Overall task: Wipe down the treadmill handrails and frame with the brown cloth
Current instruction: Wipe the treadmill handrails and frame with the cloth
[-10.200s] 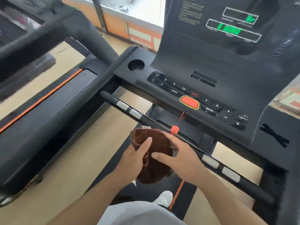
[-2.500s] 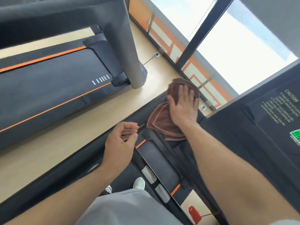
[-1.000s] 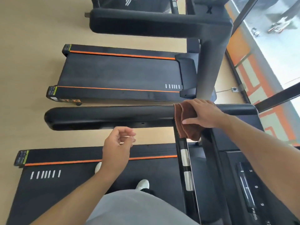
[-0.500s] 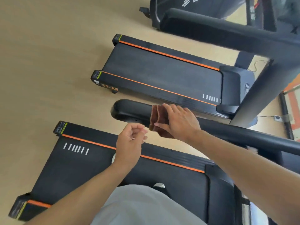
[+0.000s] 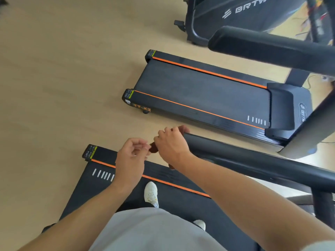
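- Cloth (image 5: 154, 149) is at the very tip of the handrail (image 5: 253, 160) now; half a second ago it sat a bit before the tip, and one second ago it was up by the console end
- Your right hand (image 5: 171, 144) is wrapped over the end of the rail, fingers curled round the brown cloth and the rail tip under it
- You can only see small bits of the cloth: a bit by your thumb, a bit past your fingers, and a bit hanging under your wrist
- Your left hand (image 5: 131, 157) floats just beside the right one, close to the cloth, fingers loosely curled and holding nothing
- It has moved closer to the cloth than it was a moment ago
- That means one long wipe along this rail looks done, from one end to the other
- You stand on the belt (image 5: 181, 200) of the treadmill, white shoe (image 5: 151, 193) on it
- The other rail and the frame probably need a wipe too
- The second treadmill (image 5: 208, 98) sits well apart on the wood floor (image 5: 54, 78)
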`<control>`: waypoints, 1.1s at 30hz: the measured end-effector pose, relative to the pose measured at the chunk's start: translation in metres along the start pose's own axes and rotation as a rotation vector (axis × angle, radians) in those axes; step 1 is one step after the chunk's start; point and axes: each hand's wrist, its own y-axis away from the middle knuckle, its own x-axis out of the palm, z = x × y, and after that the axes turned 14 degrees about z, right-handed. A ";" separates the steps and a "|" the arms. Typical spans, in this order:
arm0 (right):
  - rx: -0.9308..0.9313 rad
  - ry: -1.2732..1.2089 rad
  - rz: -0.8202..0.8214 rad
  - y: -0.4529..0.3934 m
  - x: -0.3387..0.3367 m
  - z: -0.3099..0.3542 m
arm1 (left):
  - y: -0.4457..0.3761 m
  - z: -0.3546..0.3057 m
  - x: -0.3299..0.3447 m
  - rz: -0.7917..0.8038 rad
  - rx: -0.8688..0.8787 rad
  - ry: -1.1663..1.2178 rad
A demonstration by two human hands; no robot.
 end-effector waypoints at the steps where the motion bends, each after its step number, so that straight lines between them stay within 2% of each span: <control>1: 0.002 -0.047 -0.022 0.004 0.003 -0.005 | -0.005 -0.003 0.002 0.020 0.009 -0.005; 4: 0.071 -0.323 -0.057 0.030 0.013 -0.031 | -0.023 -0.013 0.016 0.062 0.053 0.003; 6: 0.173 -0.476 -0.004 0.060 0.022 -0.058 | -0.032 -0.022 0.029 0.081 0.080 0.015; 12: 0.442 -0.569 0.271 0.161 0.067 -0.148 | -0.054 -0.039 0.050 0.153 0.141 0.092; 16: 0.446 -0.547 0.320 0.153 0.067 -0.150 | -0.063 -0.030 0.025 0.090 0.131 0.114; 22: 0.248 -0.478 0.099 0.077 0.036 -0.083 | -0.061 0.006 -0.021 0.008 0.020 0.140; 26: 0.159 -0.388 0.014 0.032 0.020 -0.047 | -0.056 0.018 -0.032 -0.026 -0.057 0.147; 29: 0.129 -0.306 -0.088 0.024 0.024 -0.031 | -0.057 0.021 -0.025 0.059 -0.132 0.126; 33: 0.138 -0.349 -0.196 0.026 0.032 -0.016 | -0.067 0.014 -0.007 0.208 -0.243 0.075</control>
